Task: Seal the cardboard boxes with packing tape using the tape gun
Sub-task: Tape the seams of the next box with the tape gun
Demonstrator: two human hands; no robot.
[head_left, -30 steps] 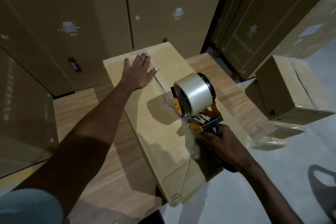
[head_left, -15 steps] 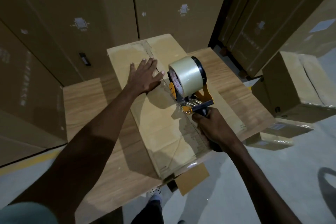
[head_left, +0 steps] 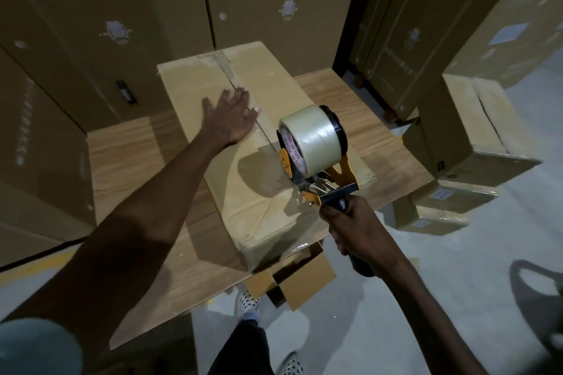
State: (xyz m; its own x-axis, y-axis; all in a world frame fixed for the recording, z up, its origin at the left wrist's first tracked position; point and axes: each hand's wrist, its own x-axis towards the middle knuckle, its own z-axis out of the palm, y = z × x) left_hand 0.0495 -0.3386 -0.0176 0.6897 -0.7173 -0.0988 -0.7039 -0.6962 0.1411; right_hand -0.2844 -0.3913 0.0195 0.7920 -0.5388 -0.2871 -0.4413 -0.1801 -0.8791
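Taping step, mid-seam. Cardboard box (head_left: pixel 249 192): lies lengthwise on the wooden table (head_left: pixel 131 167), flaps closed, centre seam running away from you. Left hand (head_left: pixel 233 119): flat on the far half of the lid, fingers straight, pressing the flaps down beside the seam. Right hand (head_left: pixel 353 233): fingers wrapped tight round the black handle of the tape gun (head_left: pixel 316 161), its head on the near half of the lid over the seam. Next move, by judgement: you keep the gun on the seam line and run the strip along it, holding the flaps level.
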